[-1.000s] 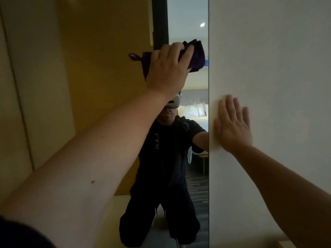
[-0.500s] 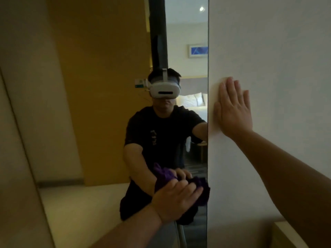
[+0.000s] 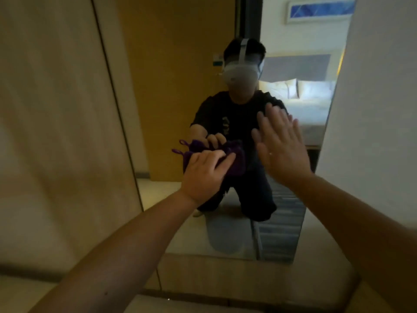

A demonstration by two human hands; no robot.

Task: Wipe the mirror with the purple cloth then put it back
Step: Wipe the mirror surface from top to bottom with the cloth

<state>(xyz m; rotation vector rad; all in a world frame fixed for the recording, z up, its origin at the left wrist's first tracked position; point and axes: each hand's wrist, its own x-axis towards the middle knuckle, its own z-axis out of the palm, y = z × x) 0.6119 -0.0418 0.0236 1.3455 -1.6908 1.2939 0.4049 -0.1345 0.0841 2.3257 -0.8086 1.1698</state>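
Observation:
A tall mirror fills the middle of the head view and reflects a kneeling person wearing a headset. My left hand presses the bunched purple cloth flat against the glass at mid height; a small loop sticks out of the cloth at its left. My right hand is open with fingers spread, raised in front of the mirror just right of the cloth. Whether that palm touches the glass is unclear.
A beige wall panel borders the mirror on the left and a white wall on the right. Below the mirror runs a pale ledge. The reflection shows a wooden door, a bed and a framed picture.
My left hand swept the cloth down from the top of the mirror, and now holds it at mid height. My right hand left the white wall and moved left, in front of the mirror.

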